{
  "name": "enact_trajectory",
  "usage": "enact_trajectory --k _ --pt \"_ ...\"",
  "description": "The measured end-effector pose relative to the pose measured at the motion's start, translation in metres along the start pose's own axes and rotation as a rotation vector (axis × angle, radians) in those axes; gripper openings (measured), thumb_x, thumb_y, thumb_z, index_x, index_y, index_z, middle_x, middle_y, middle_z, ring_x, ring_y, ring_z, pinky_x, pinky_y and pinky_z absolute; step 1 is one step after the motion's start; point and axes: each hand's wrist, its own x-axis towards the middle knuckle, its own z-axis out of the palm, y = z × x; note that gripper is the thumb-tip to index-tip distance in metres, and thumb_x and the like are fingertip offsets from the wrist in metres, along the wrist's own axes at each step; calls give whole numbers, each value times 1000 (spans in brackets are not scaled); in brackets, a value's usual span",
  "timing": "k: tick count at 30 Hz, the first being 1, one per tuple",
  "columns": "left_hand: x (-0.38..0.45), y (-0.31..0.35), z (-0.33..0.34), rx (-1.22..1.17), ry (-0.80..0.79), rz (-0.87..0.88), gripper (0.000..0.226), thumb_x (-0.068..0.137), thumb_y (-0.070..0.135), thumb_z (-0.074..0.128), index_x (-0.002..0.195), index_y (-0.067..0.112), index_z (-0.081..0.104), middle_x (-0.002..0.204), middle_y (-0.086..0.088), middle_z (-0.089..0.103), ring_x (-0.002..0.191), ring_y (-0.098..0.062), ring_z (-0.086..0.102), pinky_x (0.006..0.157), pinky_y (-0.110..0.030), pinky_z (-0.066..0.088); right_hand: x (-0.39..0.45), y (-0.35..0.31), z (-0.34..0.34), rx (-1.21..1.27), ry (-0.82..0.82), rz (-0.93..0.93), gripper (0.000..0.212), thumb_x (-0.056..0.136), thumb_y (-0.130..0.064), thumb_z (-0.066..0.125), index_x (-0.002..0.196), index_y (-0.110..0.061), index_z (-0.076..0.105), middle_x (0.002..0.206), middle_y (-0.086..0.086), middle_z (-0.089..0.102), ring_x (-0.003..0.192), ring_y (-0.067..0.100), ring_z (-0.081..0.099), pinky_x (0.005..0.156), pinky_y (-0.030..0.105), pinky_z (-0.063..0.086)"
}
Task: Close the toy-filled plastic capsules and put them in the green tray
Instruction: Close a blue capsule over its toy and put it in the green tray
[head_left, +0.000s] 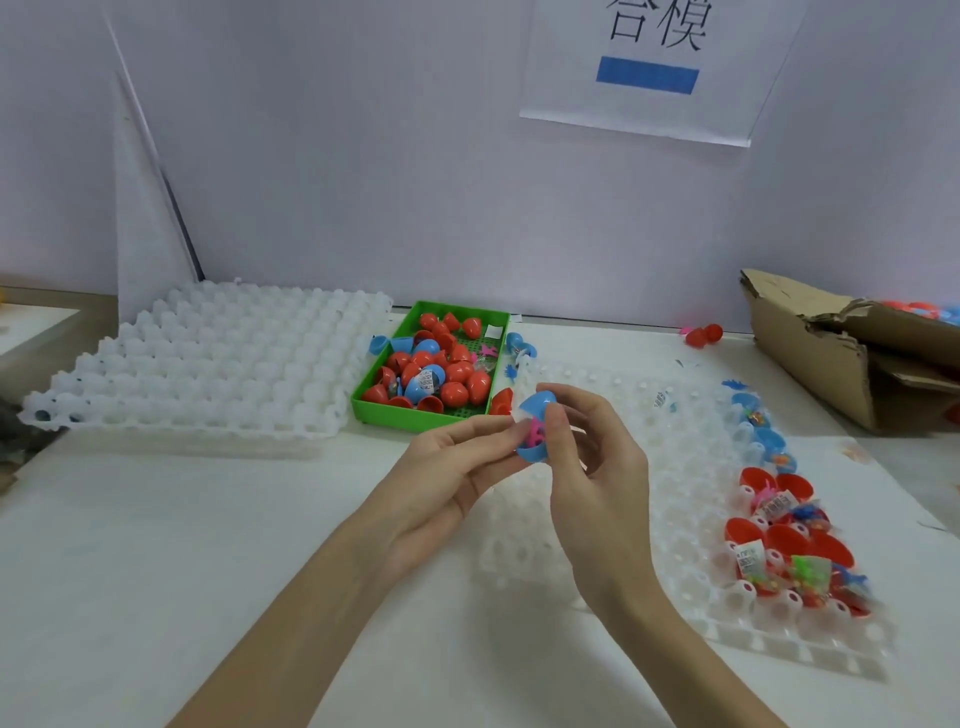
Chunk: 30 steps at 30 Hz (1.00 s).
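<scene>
A white table (208, 545) carries a grid (208, 358) at its far left, the green tray (382, 410) of capsules mid-far. Above the table's middle, left hand (457, 467) and right hand (592, 457) pinch a half-open blue capsule (537, 428).

A blue plastic egg-shaped capsule (536, 427), halves partly apart with a pink toy (535, 435) showing inside, sits raised just in front of a rectangular green plastic tray (375, 411) holding red and blue capsules.
</scene>
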Motion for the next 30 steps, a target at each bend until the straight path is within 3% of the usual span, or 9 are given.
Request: enact_trajectory --k 9,13,16,19,23,27,30 --pt "-5 3 1 167 169 119 46 69 27 83 110 6 80 109 -11 80 107 -22 76 93 -28 61 2 0 -5 -61 -59 11 24 100 -14 62 119 -23 74 110 -14 74 101 9 72 79 20 59" --pt "-7 0 6 467 326 269 27 82 23 83 108 16 83 97 2 82 97 -13 77 86 -22 60 5 3 -6 -33 -43 59 21 100 -13 64 116 -20 74 107 -13 76 100 11 73 82 26 61" --pt "-8 -1 9 634 322 366 19 91 16 78 110 15 82 95 7 81 94 -5 76 81 -14 57 7 4 -8 28 -24 119 17 99 -13 64 112 -19 74 105 -8 77 100 13 74 83 28 62" --pt "-8 -1 12 766 266 396 28 90 16 79 118 14 80 106 4 79 97 -4 75 85 -16 58 9 3 -12 149 -10 197 16 98 -13 66 113 -13 74 103 -3 78 100 14 74 81 26 61" --pt "-8 -1 13 772 317 405 31 87 17 83 117 16 80 107 5 80 97 -7 76 88 -21 60 8 1 -10 229 -24 258 15 99 -11 64 110 -8 73 103 5 78 100 18 75 79 26 61" --pt "-6 0 8 785 395 420 19 91 15 78 110 18 82 96 11 80 89 1 74 78 -8 55 7 2 -9 253 -24 314 16 103 -8 56 107 -4 71 107 11 75 100 23 75 79 30 62" --pt "-7 2 5 796 392 415 17 90 17 79 106 22 83 89 15 79 87 4 73 76 -7 54 5 2 -7 158 -50 227 14 103 -10 57 107 -8 70 105 7 74 102 20 74 80 30 62"
